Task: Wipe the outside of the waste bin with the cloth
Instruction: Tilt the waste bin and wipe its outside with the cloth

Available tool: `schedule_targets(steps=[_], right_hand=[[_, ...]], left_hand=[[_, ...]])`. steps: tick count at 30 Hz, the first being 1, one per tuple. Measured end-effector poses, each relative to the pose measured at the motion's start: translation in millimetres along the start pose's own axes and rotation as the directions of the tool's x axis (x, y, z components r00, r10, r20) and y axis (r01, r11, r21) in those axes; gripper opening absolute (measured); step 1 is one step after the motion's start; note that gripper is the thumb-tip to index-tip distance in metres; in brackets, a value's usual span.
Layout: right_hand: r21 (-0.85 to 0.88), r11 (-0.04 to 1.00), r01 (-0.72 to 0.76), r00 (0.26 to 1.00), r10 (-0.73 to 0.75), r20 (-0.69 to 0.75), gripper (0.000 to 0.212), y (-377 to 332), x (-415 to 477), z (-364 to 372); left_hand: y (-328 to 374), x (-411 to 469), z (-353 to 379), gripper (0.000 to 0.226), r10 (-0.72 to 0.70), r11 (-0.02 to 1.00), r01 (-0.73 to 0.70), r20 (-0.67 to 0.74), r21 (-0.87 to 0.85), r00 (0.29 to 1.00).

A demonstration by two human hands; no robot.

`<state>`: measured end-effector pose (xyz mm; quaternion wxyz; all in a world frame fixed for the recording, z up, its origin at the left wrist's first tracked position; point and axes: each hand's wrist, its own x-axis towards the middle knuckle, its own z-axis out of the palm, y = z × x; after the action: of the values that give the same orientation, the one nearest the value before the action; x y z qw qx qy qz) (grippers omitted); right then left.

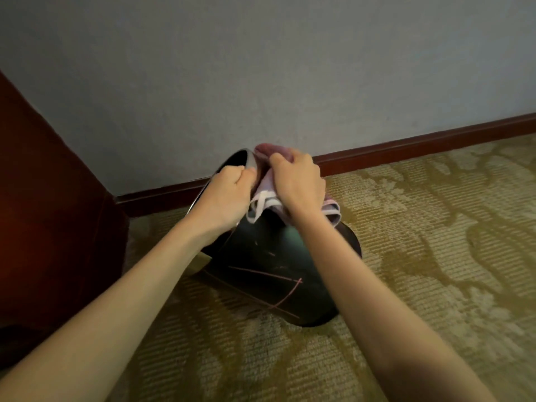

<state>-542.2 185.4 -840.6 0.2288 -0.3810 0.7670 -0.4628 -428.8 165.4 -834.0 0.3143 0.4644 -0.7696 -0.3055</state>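
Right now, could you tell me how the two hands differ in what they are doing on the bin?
The left hand curls its fingers over the waste bin's metal rim, steadying the tilted bin; the right hand grips the pink cloth instead. The left hand sits lower and nearer the bin's opening, while the right hand presses the cloth against the outer wall. Both are closed, side by side at the bin's top.

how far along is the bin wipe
Done: nothing I can confirm. In hand: the left hand grips the rim of the tilted bin while the right hand presses the cloth against its upper side. Left: pale streaks and specks still mark the lower side, and the far side is hidden.
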Motion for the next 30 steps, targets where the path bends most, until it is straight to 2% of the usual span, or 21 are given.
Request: schedule_targets(steps=[4, 6, 9, 14, 18, 23, 25, 26, 28, 30], right_hand=[[-0.057, 0.987, 0.151, 0.968, -0.159, -0.193, 0.046, 11.2, -56.5, 16.0], [-0.086, 0.977, 0.197, 0.952, -0.212, -0.223, 0.054, 19.4, -72.3, 20.7], [-0.080, 0.979, 0.190, 0.955, -0.203, -0.217, 0.053, 20.1, -67.3, 18.9], [-0.049, 0.987, 0.151, 0.982, -0.156, -0.106, 0.039, 9.7, -42.4, 9.1], [-0.038, 0.998, 0.045, 0.998, -0.043, 0.053, 0.040, -0.3, -9.6, 3.8], [-0.097, 0.987, -0.126, 0.931, 0.152, 0.333, 0.042, 10.1, 38.5, 7.0], [0.016, 0.978, -0.206, 0.896, 0.182, 0.404, 0.035, 21.8, 50.4, 6.4], [0.062, 0.975, -0.214, 0.899, 0.171, 0.403, 0.030, 26.4, 52.3, 5.0], [0.010, 0.988, -0.151, 0.929, 0.139, 0.344, 0.025, 30.2, 51.6, -0.1], [0.023, 0.994, -0.108, 0.959, 0.098, 0.264, 0.029, 32.2, 44.5, -7.9]], left_hand=[[-3.6, 7.2, -4.1, 0.042, -0.021, 1.000, 0.021, 0.010, 0.000, 1.000], [-5.8, 5.4, -6.0, 0.042, -0.029, 0.999, 0.029, -0.003, 0.017, 1.000], [-8.2, 0.7, -7.2, 0.040, -0.020, 1.000, 0.020, 0.017, -0.005, 1.000], [-9.1, -5.5, -11.1, 0.040, 0.016, 1.000, -0.015, 0.038, -0.016, 0.999], [-11.6, -14.1, -15.3, 0.040, 0.016, 1.000, -0.016, 0.043, -0.004, 0.999], [-11.5, -27.8, -18.2, 0.049, 0.072, 0.997, -0.071, 0.060, -0.015, 0.996], [-8.3, -30.3, -16.4, 0.048, 0.084, 0.996, -0.083, 0.071, -0.009, 0.994], [-6.6, -29.6, -14.7, 0.046, 0.085, 0.996, -0.085, 0.066, -0.004, 0.994], [-1.4, -27.0, -9.8, 0.042, 0.080, 0.997, -0.080, 0.043, 0.012, 0.996], [4.1, -24.6, -3.6, 0.042, 0.074, 0.997, -0.076, 0.039, 0.029, 0.996]])
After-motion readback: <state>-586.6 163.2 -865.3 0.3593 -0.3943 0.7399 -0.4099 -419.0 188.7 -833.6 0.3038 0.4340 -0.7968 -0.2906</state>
